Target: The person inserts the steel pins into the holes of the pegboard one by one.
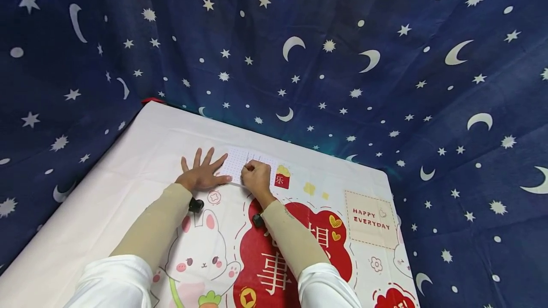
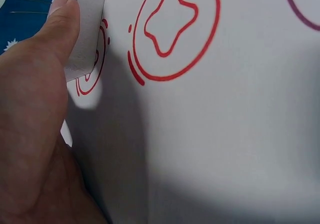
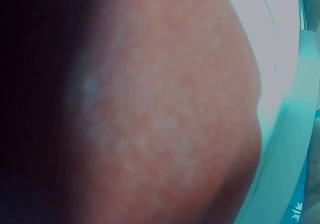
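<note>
A white block (image 1: 237,161) with a grid of small dots or holes lies near the far side of the table; its pale side wall (image 2: 89,28) shows in the left wrist view. My left hand (image 1: 203,174) is spread flat at its left end, the thumb along the near edge. Several thin needle-like sticks (image 1: 253,157) stand on the block, looking golden in the left wrist view. Over its right half, my right hand (image 1: 258,179) has bent fingers pinching what looks like one such thin stick. The right wrist view is mostly blurred skin.
The white tablecloth (image 1: 171,127) has printed pictures, including a rabbit (image 1: 203,251) and a red cloud shape (image 1: 265,251). Dark blue curtains (image 1: 257,32) with stars and moons hang behind and beside the table. Small black wrist cameras (image 1: 196,205) sit under both wrists.
</note>
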Tool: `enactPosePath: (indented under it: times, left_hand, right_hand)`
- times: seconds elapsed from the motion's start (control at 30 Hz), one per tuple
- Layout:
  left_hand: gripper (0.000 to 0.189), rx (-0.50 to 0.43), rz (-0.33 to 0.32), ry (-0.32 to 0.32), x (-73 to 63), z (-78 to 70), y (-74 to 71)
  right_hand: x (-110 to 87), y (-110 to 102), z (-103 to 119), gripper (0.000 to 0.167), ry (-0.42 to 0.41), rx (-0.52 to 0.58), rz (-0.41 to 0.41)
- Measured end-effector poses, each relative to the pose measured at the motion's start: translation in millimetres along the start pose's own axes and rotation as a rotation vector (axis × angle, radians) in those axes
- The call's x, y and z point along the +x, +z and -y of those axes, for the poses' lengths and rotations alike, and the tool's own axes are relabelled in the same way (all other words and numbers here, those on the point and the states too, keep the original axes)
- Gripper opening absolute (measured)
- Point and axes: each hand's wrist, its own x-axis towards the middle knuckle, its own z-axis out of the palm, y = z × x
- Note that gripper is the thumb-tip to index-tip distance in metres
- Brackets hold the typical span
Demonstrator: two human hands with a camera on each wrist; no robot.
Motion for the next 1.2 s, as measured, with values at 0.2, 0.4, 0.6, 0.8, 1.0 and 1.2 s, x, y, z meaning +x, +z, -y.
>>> enactPosePath:
  times: [0.2,0.4,0.6,0.8,1.0,1.2]
  left_hand:
    - [0.105,-0.015,-0.005,0.006,1.8,6.1,2.3]
    - [0.105,-0.033,-0.019,0.019,3.9,10.1,6.0]
    - [0.104,-0.027,-0.011,0.027,3.7,8.0,6.5]
    - [0.103,-0.021,0.001,0.018,4.2,5.7,5.8]
    - [0.104,-0.018,-0.002,0.026,5.8,4.5,5.7]
    - [0.103,-0.024,-0.005,0.023,0.1,0.4,1.3]
  right_hand:
    - [0.1,-0.9,2.1,0.012,0.057,-0.013,0.06]
    - [-1.4,1.3,1.0,0.01,0.036,-0.053,0.061]
    - [-5.0,2.7,-0.7,0.007,0.041,-0.073,0.031]
    - [-5.8,0.8,1.2,0.007,0.08,-0.049,0.02]
    - [-6.1,-1.8,2.6,0.009,0.105,-0.054,0.023]
    - [-5.7,-2.9,2.0,0.01,0.099,-0.059,0.022]
